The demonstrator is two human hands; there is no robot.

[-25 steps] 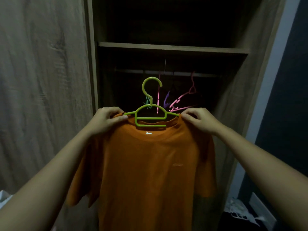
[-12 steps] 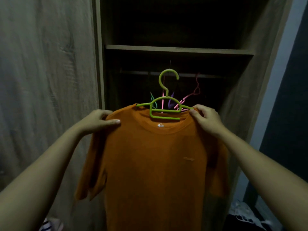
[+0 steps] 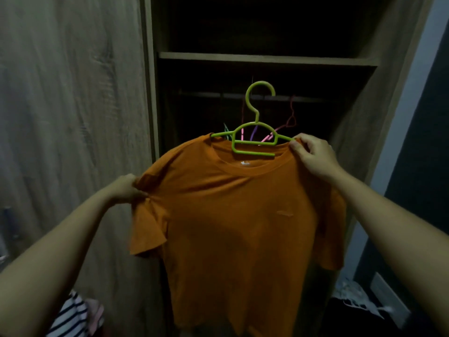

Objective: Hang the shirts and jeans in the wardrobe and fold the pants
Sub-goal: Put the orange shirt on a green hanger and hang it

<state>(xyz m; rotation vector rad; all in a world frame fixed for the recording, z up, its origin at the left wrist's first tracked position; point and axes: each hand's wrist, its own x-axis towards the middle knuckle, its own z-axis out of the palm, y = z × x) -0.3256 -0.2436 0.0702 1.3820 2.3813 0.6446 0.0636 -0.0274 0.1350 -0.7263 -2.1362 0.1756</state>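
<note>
Orange shirt (image 3: 238, 215) on green hanger (image 3: 255, 139), pinched by both hands.

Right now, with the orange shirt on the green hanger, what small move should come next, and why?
Probably reach the green hanger forward and set its hook on the rail. The orange shirt already sits on both hanger arms, the right hand grips the hanger's end, the left hand pinches the sleeve seam, and the hook looks short of the rail.
</note>
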